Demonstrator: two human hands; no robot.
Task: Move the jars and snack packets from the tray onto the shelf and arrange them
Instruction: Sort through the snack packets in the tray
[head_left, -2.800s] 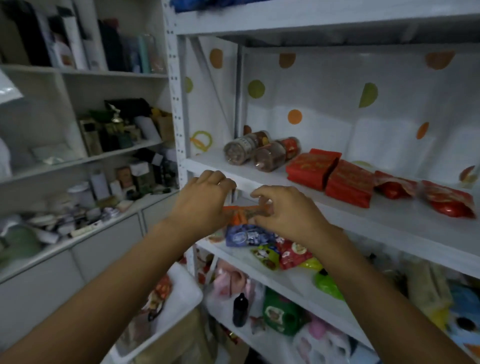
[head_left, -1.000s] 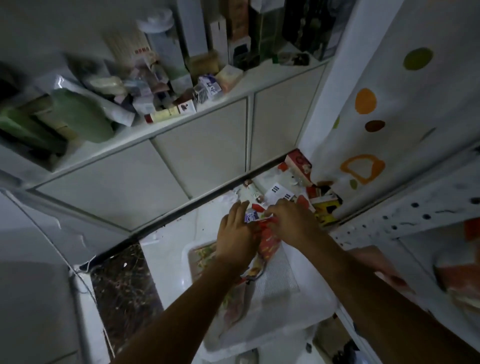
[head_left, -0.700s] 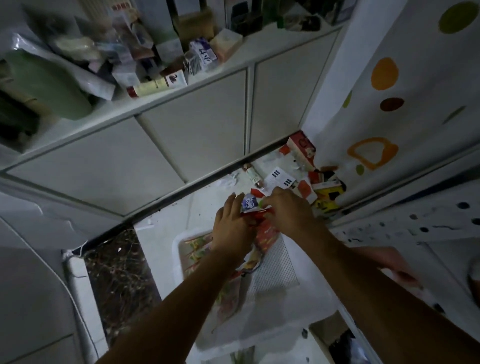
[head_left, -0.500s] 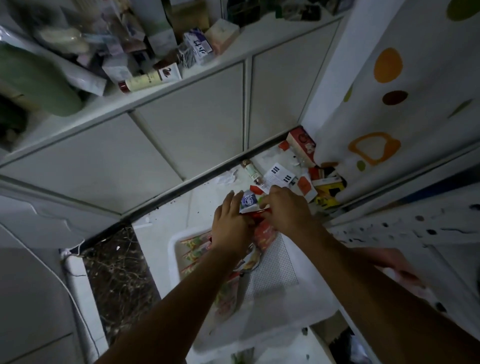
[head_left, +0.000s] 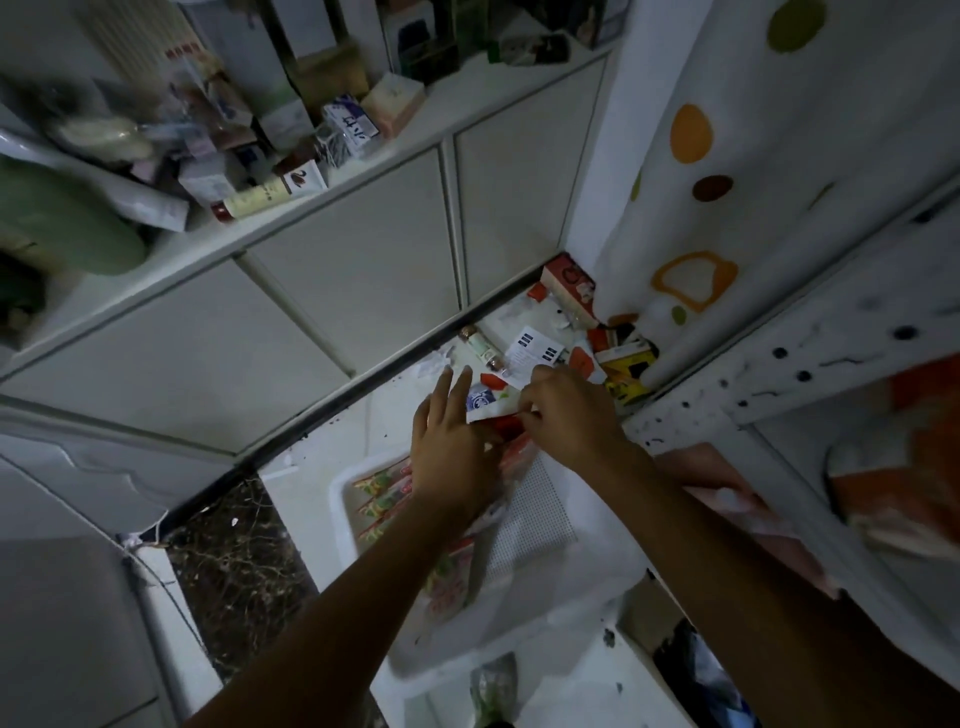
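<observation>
Both forearms reach down and forward over the white tray (head_left: 344, 499), and the hands meet above its far edge. The left hand (head_left: 452, 447) is released: its fingers are straight and spread, pointing away from the body, and lie against the left side of a white and blue snack packet (head_left: 485, 401). The right hand (head_left: 566, 415) is knuckles-up with its fingers curled, its grip pinching that packet's right end. A red packet (head_left: 506, 428) shows just beneath it between the two hands; I cannot tell which hand, if either, holds that one.

More packets (head_left: 382, 501) lie in a row along the tray's left edge, partly under the left forearm. The right half of the tray shows bare mesh (head_left: 535, 519). A strip of floor (head_left: 304, 470) lies between the tray's left edge and the cabinet doors (head_left: 353, 291). The tray's right edge runs close beside the holed upright of the shelf (head_left: 779, 358), and the right forearm passes just beside it. Beyond the far edge, a small bottle (head_left: 483, 347), a white card (head_left: 535, 351) and boxes (head_left: 569, 288) lie on the floor near the fingertips. Above the doors, the tabletop (head_left: 457, 98) is crowded with cartons.
</observation>
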